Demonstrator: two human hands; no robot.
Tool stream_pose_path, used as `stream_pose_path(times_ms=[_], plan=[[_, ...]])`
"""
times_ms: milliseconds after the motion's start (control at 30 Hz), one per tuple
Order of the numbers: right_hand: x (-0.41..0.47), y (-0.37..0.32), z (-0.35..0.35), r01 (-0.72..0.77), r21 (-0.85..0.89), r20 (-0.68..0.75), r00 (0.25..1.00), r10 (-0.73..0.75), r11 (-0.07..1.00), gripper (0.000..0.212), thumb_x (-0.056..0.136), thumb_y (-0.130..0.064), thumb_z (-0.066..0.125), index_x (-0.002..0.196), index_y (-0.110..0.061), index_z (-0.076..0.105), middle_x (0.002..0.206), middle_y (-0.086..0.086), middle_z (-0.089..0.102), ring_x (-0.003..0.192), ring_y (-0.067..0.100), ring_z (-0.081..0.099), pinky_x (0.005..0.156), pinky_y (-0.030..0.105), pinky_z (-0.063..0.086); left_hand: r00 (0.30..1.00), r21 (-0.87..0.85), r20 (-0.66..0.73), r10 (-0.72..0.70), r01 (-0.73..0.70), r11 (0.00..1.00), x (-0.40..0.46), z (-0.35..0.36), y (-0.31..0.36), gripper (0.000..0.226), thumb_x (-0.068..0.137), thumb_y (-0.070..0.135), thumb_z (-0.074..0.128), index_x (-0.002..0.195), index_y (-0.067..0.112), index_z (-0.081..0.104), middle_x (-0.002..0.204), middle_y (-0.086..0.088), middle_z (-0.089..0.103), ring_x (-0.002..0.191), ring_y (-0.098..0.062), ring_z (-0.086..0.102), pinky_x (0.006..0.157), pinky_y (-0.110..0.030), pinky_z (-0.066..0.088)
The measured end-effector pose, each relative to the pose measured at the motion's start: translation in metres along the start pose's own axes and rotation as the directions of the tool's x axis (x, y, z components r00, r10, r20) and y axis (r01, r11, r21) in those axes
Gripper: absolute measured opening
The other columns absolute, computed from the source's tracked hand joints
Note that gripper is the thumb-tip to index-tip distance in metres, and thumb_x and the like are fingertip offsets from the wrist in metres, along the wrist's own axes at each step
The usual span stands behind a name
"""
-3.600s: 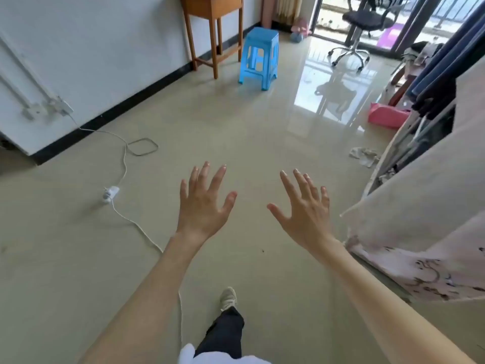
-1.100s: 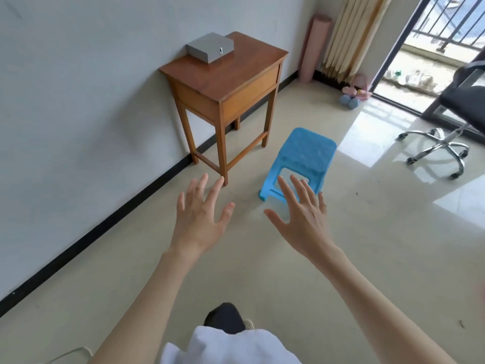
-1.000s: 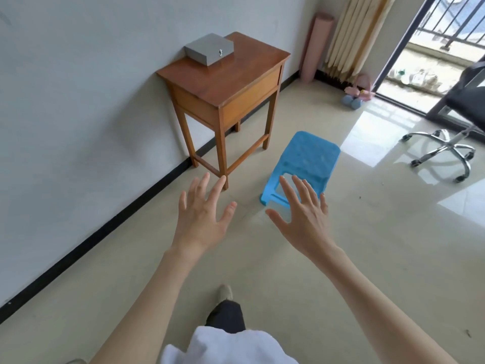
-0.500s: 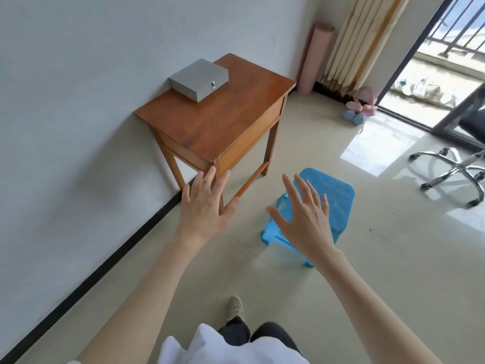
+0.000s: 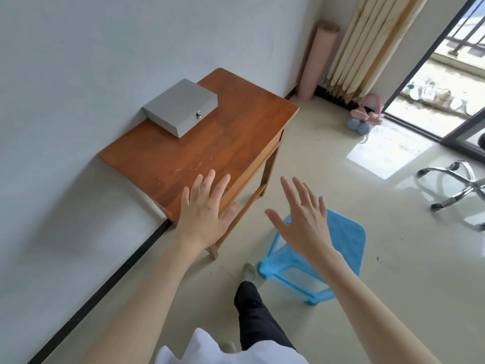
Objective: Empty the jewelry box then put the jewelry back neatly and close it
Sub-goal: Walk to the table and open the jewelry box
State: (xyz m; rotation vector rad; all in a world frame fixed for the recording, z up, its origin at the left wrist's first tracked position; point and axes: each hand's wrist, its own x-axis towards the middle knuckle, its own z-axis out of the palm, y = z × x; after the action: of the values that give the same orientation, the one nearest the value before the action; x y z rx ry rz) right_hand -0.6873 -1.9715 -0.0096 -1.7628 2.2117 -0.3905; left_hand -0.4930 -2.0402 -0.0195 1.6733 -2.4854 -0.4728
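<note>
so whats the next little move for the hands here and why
Probably reach both hands on to the grey box and lift its lid. The box sits shut at the far wall-side corner of the table, while the left hand and right hand are open, empty and short of it.

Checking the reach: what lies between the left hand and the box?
Only bare tabletop shows between the left hand and the closed box in the head view.
</note>
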Motion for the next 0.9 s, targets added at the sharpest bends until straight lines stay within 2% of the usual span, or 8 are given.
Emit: stream_pose_path(times_ms=[267,567,900], plan=[[0.138,0.026,-0.033,0.013,-0.01,-0.001,1.0,-0.013,1.0,0.071,0.089,-0.058,0.038,0.147,-0.033,0.007,0.156,-0.001,0.013,0.144,0.02,0.006,0.117,0.048,0.004,1.0,0.016,-0.025,0.01,-0.009,1.0,0.135,-0.019,0.02,0.072,0.081,0.067,0.009,0.145,0.035,0.009,0.157,-0.001,0.003,0.144,-0.023,-0.001,0.114,-0.047,0.002],[0.237,0.044,-0.04,0.018,-0.045,0.054,0.998,-0.015,0.999,0.07,0.089,-0.058,0.037,0.147,-0.035,0.003,0.157,-0.001,0.01,0.145,0.02,0.005,0.117,0.048,0.002,1.0,-0.006,-0.009,-0.024,0.024,1.0,0.235,-0.018,0.019,0.071,0.082,0.064,0.014,0.146,0.034,0.011,0.157,-0.002,0.004,0.144,-0.023,0.0,0.115,-0.048,0.003],[0.357,0.017,0.006,0.103,-0.049,0.101,0.99,-0.097,0.994,0.072,0.088,-0.059,0.041,0.147,-0.035,0.008,0.157,0.0,0.012,0.145,0.021,0.008,0.115,0.048,0.0,0.993,0.034,-0.005,-0.118,0.118,0.992,0.321,-0.007,-0.047,0.078,0.078,0.069,0.003,0.146,0.032,0.013,0.156,-0.005,0.009,0.144,-0.027,0.006,0.113,-0.051,0.011]])
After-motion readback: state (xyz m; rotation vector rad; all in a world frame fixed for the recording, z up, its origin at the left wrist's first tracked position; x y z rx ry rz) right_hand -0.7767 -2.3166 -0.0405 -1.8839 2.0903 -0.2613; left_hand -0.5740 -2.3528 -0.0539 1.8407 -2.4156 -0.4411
